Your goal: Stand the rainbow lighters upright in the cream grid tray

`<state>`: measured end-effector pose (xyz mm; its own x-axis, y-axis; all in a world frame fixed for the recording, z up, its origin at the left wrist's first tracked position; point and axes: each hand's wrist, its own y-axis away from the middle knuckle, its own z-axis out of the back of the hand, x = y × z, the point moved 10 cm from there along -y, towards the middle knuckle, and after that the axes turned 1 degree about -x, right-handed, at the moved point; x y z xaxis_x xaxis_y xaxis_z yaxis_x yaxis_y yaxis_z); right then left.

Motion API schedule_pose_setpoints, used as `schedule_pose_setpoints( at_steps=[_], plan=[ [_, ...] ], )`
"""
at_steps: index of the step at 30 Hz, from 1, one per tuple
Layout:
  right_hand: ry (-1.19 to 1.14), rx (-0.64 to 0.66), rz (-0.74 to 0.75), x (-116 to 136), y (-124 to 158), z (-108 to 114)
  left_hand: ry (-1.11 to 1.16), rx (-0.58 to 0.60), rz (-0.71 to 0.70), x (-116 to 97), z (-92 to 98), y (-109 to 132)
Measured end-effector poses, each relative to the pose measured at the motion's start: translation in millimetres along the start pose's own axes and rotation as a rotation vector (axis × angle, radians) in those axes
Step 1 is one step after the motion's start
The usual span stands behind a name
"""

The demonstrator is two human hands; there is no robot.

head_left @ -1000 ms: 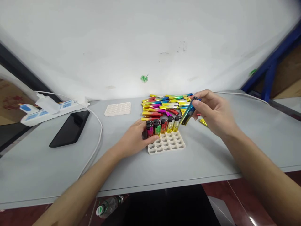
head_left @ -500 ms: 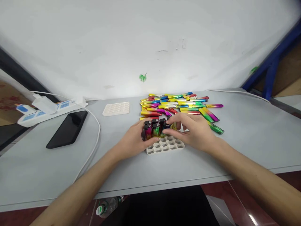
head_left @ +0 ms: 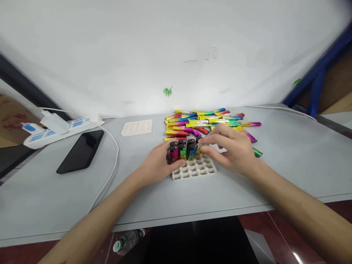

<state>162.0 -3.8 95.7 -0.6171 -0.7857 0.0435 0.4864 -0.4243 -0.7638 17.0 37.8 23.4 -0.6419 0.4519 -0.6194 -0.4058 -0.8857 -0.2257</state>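
Curving around the left end of the pale tray (head_left: 194, 171), your left hand (head_left: 155, 165) keeps its thumb at the foot of the pink lighter (head_left: 174, 154) and green lighter (head_left: 183, 153), as half a second ago; its other fingers are hidden behind them, so how hard they press cannot be told. Your right hand (head_left: 233, 148) has let go of the blue lighter (head_left: 191, 152): its thumb and forefinger now stand apart, slightly blurred, with nothing pinched between them. That lighter, up in your right hand a second ago, stands upright in the tray just beside the green one. Behind this row, only the black tops of some lighters show, and your right fingertips partly cover the yellow lighters (head_left: 198, 151); whether they touch is unclear. Farther back, your right hand covers part of the shiny coloured heap (head_left: 201, 122), whose overlapping pieces are hard to tell apart.
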Motion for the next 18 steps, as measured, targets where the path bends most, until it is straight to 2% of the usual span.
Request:
schedule_pose_setpoints(
  at_steps=[2, 5, 7, 10, 12, 15, 18],
  plan=[
    [0.003, -0.091, -0.074, -15.3, 0.3, 12.7, -0.011, -0.002, 0.024, 2.5, 0.5, 0.3],
    [0.119, -0.232, -0.283, -56.1, 5.8, 33.3, -0.028, 0.007, 0.065, 6.1, 0.6, 0.7],
    [0.191, -0.227, -0.434, -86.4, 11.8, 37.0, -0.035, 0.012, 0.080, 7.1, 0.9, 0.8],
    [0.251, -0.015, -0.617, -126.3, 24.1, 19.7, -0.038, 0.013, 0.064, 5.6, 2.3, 0.6],
    [0.288, 0.189, -0.651, -141.0, 34.0, -0.3, -0.049, 0.005, 0.049, 5.4, 4.4, 0.5],
    [0.302, 0.415, -0.627, -147.5, 47.8, -26.1, -0.072, -0.022, 0.061, 9.3, 9.3, 0.6],
    [0.289, 0.482, -0.585, -143.4, 51.6, -37.2, -0.083, -0.029, 0.078, 12.9, 11.7, 0.6]
  ],
)
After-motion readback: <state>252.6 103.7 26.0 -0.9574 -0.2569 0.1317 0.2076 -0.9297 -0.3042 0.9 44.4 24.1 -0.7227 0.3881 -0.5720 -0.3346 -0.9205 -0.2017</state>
